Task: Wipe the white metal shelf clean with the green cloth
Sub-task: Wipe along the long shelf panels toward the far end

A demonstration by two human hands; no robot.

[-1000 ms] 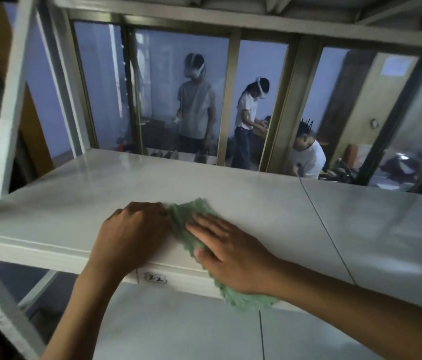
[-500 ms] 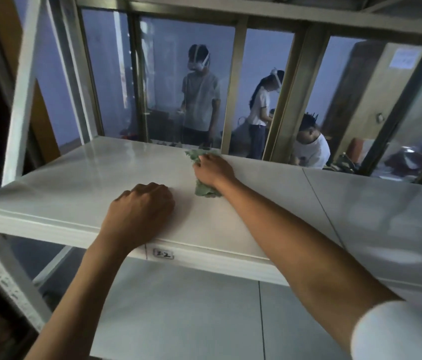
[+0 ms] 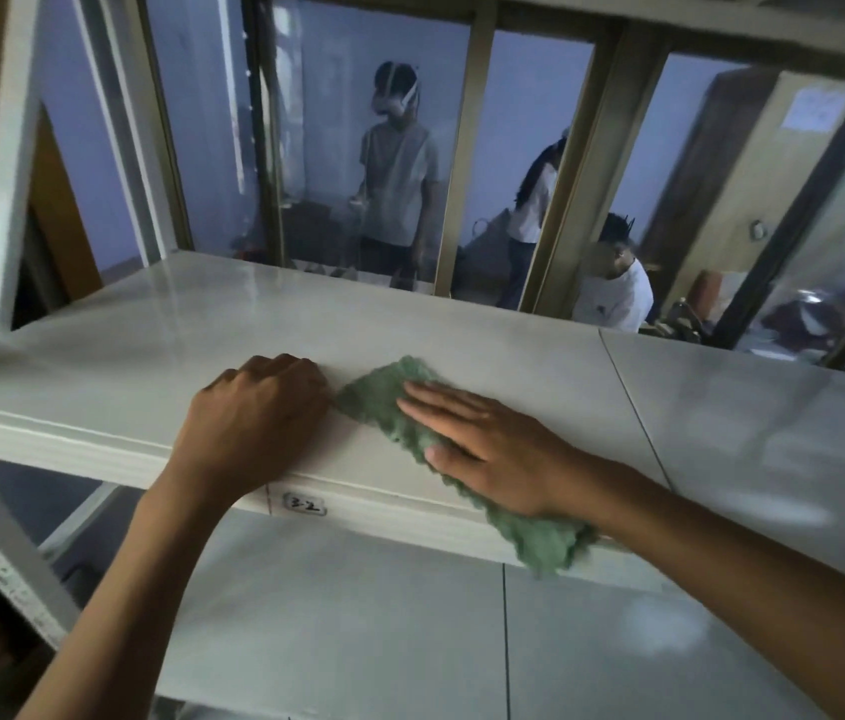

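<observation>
Below left hand (image 3: 259, 407), label (image 3: 304, 505) "3-2"

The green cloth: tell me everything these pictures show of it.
The green cloth looks like a nubbly, textured fabric, spread out in a long strip. It lies slantwise on the white metal shelf, its near end hanging over the front edge. The right hand presses flat on its middle, fingers spread. The closed left hand rests beside its far corner; whether they touch is unclear.

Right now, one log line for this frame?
right hand flat on green cloth | left hand fisted on white metal shelf | cloth overhangs front edge
</observation>
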